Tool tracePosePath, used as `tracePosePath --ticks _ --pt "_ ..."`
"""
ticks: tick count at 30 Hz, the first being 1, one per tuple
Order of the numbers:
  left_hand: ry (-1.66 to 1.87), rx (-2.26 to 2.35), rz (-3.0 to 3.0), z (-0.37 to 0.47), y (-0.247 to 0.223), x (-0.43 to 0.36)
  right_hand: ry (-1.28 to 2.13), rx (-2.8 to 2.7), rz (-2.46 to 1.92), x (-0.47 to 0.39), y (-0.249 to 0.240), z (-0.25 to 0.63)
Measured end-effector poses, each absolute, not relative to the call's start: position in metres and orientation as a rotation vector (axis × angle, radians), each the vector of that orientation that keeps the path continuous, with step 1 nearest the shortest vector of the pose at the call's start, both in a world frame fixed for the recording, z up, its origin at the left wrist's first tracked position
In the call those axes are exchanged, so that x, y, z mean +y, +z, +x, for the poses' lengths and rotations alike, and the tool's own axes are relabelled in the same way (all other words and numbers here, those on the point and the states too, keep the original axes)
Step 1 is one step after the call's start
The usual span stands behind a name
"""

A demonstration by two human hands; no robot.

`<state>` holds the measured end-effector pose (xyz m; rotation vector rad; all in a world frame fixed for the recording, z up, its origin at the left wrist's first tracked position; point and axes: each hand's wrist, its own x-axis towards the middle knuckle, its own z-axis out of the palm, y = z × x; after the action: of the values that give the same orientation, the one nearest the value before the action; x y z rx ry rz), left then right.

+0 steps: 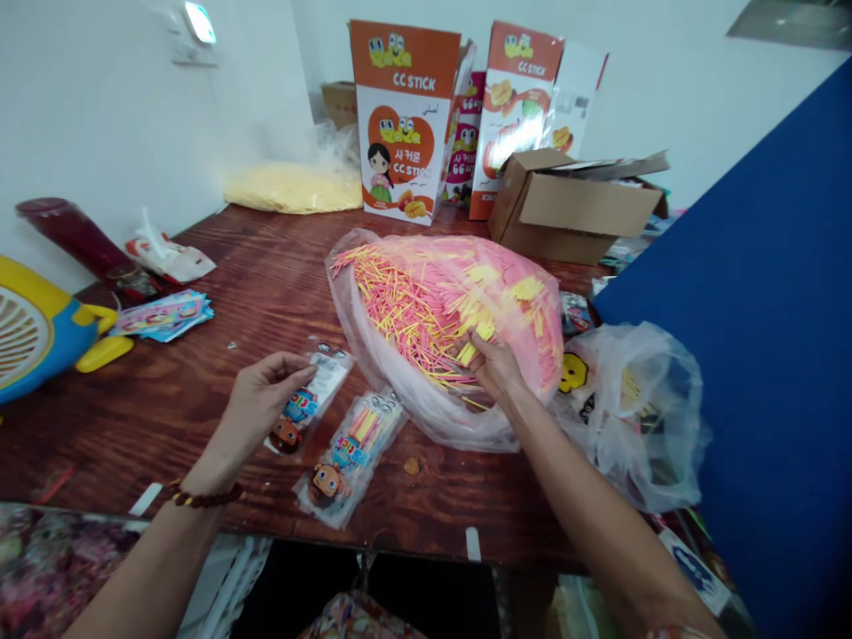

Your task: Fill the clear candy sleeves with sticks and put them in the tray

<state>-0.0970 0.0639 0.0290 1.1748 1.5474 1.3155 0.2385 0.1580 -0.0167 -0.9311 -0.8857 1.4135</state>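
Observation:
My left hand [270, 390] pinches the upper edge of a clear printed packet [306, 404] that lies slanted on the table. Beside it lies a second packet [352, 453], with pink and yellow sticks showing through its front. My right hand [493, 359] reaches into the mouth of a large clear plastic bag [426, 435], its fingers closed round a few yellow sticks [468, 353]. Loose thin pink and yellow sticks [406, 311] fill the bag. Part of my right hand's grip is hidden by the hand itself.
Printed cartons [399, 115] and an open brown box [579, 213] stand at the back. A bag of yellow material [293, 188] lies behind left. On the left are a yellow-blue fan [40, 328], printed sachets [163, 313] and a dark red bottle [80, 235]. A white plastic bag [652, 408] sits right.

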Motion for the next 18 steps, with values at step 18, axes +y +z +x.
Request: tracePosePath --ticks 18 --pt "0.721 2.021 1.963 -0.128 -0.018 0.077 1.334 -1.770 -0.951 0.110 0.011 0.138"
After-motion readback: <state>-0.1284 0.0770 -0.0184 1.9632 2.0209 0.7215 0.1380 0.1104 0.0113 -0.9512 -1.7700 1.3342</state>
